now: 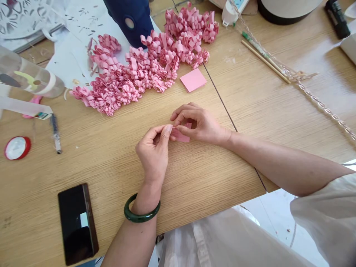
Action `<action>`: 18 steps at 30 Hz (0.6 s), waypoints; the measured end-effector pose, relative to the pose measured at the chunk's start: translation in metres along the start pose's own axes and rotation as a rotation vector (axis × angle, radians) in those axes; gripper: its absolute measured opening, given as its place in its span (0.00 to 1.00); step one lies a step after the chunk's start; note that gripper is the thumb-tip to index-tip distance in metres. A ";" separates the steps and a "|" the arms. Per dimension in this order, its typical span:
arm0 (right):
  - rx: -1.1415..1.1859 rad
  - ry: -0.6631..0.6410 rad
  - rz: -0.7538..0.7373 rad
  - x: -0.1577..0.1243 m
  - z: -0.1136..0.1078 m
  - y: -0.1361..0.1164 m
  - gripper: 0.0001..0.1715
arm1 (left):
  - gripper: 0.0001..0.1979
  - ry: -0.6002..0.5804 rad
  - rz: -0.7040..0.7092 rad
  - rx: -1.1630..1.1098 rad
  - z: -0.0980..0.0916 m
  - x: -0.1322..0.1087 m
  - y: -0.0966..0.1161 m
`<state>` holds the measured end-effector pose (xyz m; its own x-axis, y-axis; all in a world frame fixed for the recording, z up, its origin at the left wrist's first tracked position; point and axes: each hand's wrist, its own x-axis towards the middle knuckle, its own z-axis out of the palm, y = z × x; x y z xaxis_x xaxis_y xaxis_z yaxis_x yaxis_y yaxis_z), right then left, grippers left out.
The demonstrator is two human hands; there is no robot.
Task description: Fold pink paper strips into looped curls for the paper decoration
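My left hand (pixel 154 149) and my right hand (pixel 200 124) meet over the table, fingertips almost touching. Both pinch at a small piece of pink paper (pixel 183 136), which shows between and below the fingers with what look like slits in it. The exact part each fingertip grips is partly hidden. A dark green bangle (pixel 142 217) circles my left wrist. Just beyond my right hand lies a flat pink paper stack (pixel 193 79). Farther back, a long heap of curled pink paper flowers (pixel 133 76) spreads across the wood.
A phone (pixel 76 224), a red-rimmed tape roll (pixel 17 148) and a pen (pixel 55 133) lie at left, near a clear container (pixel 30 74). Behind the flowers stands a dark blue object (pixel 129 18). A twisted cord (pixel 325 104) and thin sticks (pixel 265 61) lie at right.
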<state>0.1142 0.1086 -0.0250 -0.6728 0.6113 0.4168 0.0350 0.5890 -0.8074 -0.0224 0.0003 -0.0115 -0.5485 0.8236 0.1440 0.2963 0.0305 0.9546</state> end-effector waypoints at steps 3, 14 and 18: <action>-0.006 -0.001 0.009 0.000 0.000 0.000 0.07 | 0.07 0.000 -0.002 -0.032 0.000 0.000 -0.001; 0.000 -0.010 0.018 -0.001 0.000 0.001 0.07 | 0.03 0.031 -0.016 -0.105 0.001 0.001 -0.001; -0.006 -0.012 0.017 -0.001 0.000 0.002 0.07 | 0.04 0.023 -0.043 -0.103 0.000 0.001 0.000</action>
<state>0.1149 0.1088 -0.0268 -0.6805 0.6152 0.3980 0.0512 0.5818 -0.8117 -0.0226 0.0014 -0.0118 -0.5771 0.8096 0.1072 0.1909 0.0061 0.9816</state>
